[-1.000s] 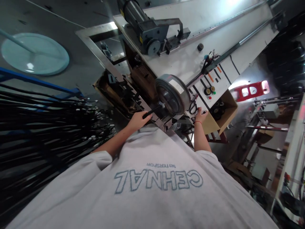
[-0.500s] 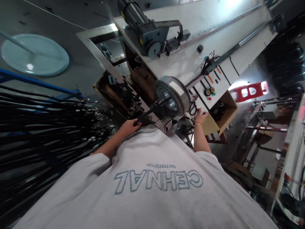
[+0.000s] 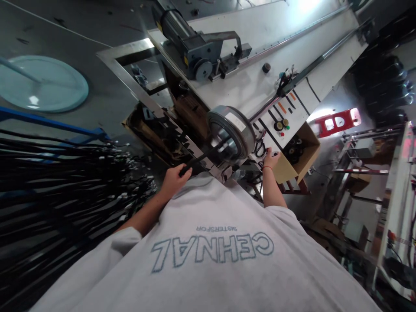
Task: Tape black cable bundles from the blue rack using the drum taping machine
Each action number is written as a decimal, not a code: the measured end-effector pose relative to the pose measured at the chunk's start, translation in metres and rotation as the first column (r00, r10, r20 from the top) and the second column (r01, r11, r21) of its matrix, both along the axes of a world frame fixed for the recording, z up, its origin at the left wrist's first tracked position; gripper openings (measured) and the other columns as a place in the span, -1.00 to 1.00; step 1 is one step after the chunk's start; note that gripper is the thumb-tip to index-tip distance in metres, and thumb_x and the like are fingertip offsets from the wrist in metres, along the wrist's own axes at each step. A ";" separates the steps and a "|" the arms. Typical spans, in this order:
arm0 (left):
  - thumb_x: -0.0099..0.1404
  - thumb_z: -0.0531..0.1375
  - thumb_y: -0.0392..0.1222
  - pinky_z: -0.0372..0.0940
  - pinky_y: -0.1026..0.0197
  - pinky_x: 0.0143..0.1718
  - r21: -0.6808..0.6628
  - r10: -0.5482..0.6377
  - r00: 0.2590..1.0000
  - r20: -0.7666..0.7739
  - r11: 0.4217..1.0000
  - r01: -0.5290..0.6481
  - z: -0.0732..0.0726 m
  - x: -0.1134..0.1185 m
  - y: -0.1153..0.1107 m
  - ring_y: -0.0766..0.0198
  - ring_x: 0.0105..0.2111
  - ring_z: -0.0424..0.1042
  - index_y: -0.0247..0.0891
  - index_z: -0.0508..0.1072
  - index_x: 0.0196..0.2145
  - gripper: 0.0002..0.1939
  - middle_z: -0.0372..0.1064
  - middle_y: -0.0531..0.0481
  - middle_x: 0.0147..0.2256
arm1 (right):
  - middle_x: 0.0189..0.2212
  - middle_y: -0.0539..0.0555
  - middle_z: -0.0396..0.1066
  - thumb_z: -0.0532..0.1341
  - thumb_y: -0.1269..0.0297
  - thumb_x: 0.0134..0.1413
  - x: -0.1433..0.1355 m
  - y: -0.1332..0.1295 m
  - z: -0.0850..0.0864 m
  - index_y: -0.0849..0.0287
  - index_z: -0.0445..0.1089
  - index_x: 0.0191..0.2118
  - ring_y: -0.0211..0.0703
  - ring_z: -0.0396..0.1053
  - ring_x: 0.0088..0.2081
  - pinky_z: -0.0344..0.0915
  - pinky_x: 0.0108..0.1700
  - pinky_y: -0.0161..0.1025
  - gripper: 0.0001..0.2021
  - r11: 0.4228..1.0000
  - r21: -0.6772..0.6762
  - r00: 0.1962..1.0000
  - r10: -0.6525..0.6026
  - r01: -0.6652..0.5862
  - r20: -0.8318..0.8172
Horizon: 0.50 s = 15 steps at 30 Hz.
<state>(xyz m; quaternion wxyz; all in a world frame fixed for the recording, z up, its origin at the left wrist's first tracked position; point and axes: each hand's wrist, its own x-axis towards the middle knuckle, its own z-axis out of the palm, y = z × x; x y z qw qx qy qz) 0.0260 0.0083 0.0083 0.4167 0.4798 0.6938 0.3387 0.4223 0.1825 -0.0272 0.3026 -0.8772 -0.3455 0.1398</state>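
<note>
My left hand point(image 3: 176, 177) is closed around a thin black cable point(image 3: 205, 155) in front of my shirt. From the fist, the cable runs up and right into the opening of a grey ring-shaped machine head point(image 3: 238, 130). A pale label sticks to the ring's rim. My right hand point(image 3: 271, 161) reaches to the front edge of the white machine table point(image 3: 234, 86), its fingers apart beside black-handled scissors point(image 3: 260, 148). A small dark piece shows near those fingers, too small to name.
A motor point(image 3: 178, 28) is mounted on the table. Two round gauges and red and green buttons sit near the right hand. A cardboard box point(image 3: 308, 149) of black rolls stands at right. Many black cables point(image 3: 81, 182) hang on a blue rack at left. A red stool point(image 3: 341, 122) is beyond.
The view has shifted slightly, moving the machine left in the picture. My left hand has drawn a little toward my body, still gripping the cable. My right hand stays at the table edge.
</note>
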 end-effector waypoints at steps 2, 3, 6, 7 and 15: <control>0.18 0.11 0.08 -0.01 0.28 -0.55 0.000 -0.004 1.000 0.003 1.000 0.004 0.000 0.005 0.007 0.36 -0.63 0.10 -0.23 0.33 -0.55 -0.67 0.09 0.14 -0.68 | 0.26 0.45 0.24 0.18 0.00 0.22 0.000 0.000 0.000 0.45 0.11 0.33 0.10 0.25 0.28 0.11 0.31 -0.11 -0.27 1.000 0.006 1.000 -0.003 0.003 -0.002; 0.18 0.12 0.07 -0.01 0.28 -0.55 0.000 -0.006 1.000 0.001 1.000 0.006 -0.001 0.007 0.010 0.36 -0.63 0.10 -0.24 0.35 -0.54 -0.67 0.11 0.13 -0.68 | 0.26 0.45 0.24 0.18 0.00 0.22 0.000 0.000 0.000 0.45 0.10 0.33 0.09 0.25 0.28 0.11 0.31 -0.11 -0.27 1.000 0.008 1.000 -0.004 0.004 -0.003; 0.17 0.12 0.05 0.01 0.28 -0.53 -0.002 -0.007 1.000 -0.008 1.000 0.007 -0.001 0.015 0.021 0.34 -0.60 0.14 -0.24 0.37 -0.52 -0.69 0.17 0.11 -0.65 | 0.25 0.45 0.26 0.18 0.00 0.22 0.001 0.000 -0.001 0.43 0.10 0.32 0.08 0.27 0.27 0.12 0.30 -0.10 -0.28 1.000 0.004 1.000 0.000 0.000 0.008; 0.17 0.12 0.05 0.03 0.27 -0.52 -0.002 -0.008 1.000 -0.010 1.000 0.008 -0.001 0.018 0.025 0.33 -0.59 0.15 -0.24 0.38 -0.51 -0.70 0.19 0.10 -0.64 | 0.24 0.45 0.27 0.17 0.00 0.22 0.001 0.000 -0.001 0.43 0.11 0.32 0.07 0.27 0.26 0.13 0.30 -0.10 -0.28 1.000 0.001 1.000 0.002 -0.002 0.014; 0.21 0.14 0.12 0.15 0.24 -0.39 -0.030 -0.084 0.995 0.044 0.996 0.086 -0.006 0.031 0.047 0.26 -0.46 0.27 -0.24 0.40 -0.43 -0.66 0.35 0.03 -0.51 | 0.22 0.45 0.27 0.18 0.03 0.22 -0.003 0.001 0.006 0.42 0.12 0.31 0.07 0.29 0.24 0.18 0.28 -0.08 -0.31 1.000 -0.021 1.000 0.003 -0.003 0.016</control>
